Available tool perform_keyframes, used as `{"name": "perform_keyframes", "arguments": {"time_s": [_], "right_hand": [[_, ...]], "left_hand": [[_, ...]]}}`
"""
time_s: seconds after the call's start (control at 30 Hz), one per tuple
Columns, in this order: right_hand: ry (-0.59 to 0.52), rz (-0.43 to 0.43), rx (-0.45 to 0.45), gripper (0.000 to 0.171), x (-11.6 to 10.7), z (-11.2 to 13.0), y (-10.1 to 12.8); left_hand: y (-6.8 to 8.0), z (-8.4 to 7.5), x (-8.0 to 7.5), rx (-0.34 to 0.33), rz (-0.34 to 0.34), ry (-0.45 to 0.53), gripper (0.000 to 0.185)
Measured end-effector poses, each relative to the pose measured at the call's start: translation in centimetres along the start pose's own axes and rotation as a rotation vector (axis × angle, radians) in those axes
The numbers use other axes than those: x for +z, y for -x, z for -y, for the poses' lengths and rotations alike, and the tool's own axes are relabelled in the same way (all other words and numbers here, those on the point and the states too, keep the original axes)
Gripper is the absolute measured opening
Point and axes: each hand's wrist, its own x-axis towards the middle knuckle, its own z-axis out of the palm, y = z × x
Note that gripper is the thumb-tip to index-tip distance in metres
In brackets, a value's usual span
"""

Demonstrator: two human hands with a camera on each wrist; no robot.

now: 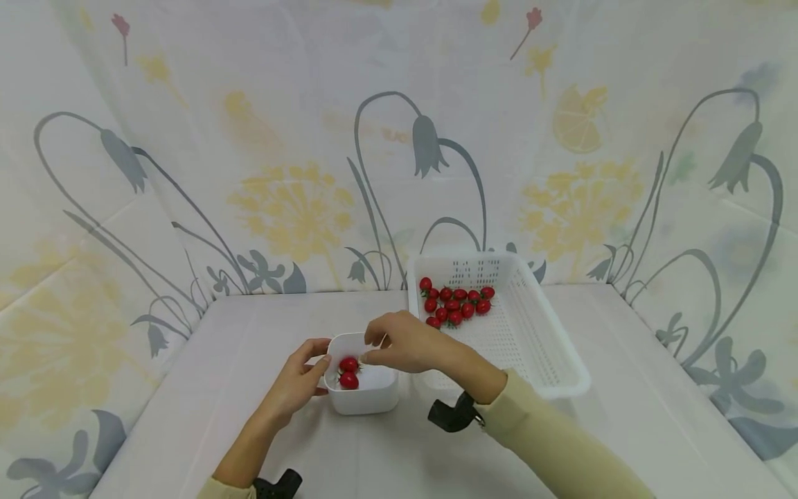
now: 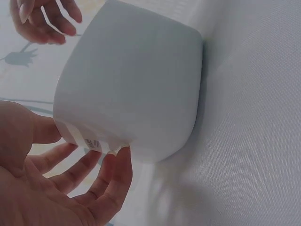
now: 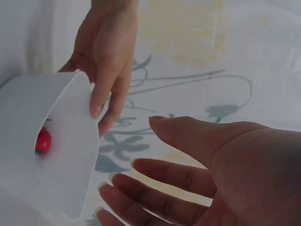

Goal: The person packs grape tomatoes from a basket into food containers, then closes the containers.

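My left hand (image 1: 294,382) holds the left side of a small white plastic box (image 1: 364,403), its thumb at the rim and its fingers along the outer wall. Two red cherry tomatoes (image 1: 349,380) lie inside at the left; one tomato (image 3: 43,142) shows past the rim in the right wrist view. Over the box's right rim hovers my right hand (image 1: 408,343), fingers loosely bent and apart, with nothing between them. The left wrist view shows the box's outer wall (image 2: 131,80) and part of a label (image 2: 87,139) beside the left fingers.
A larger white perforated basket (image 1: 555,346) stands right of the box. Several cherry tomatoes (image 1: 458,305) are gathered toward its back left. A pale cloth covers the table (image 1: 249,333), and a flower-printed sheet (image 1: 299,138) hangs behind and at both sides.
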Motion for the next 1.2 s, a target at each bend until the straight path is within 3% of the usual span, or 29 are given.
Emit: {"name": "perform_keyframes", "arguments": {"time_s": [0.2, 0.63, 0.9, 1.2], "right_hand": [[0.023, -0.039, 0.005, 0.028, -1.6, -2.6, 1.6], [0.089, -0.247, 0.025, 0.023, -5.1, -9.2, 3.8], [0.109, -0.304, 0.124, 0.033, -7.4, -13.1, 3.5], [0.095, -0.33, 0.282, 0.041, -7.9, -16.9, 2.9]], "left_hand": [[0.0, -0.1, 0.2, 0.004, 0.001, -0.009, 0.037], [0.1, -0.4, 0.4, -0.012, -0.004, -0.015, 0.034], [0.1, -0.4, 0.3, -0.013, -0.012, -0.017, 0.035], [0.2, -0.4, 0.2, -0.008, -0.009, -0.015, 0.035]]}}
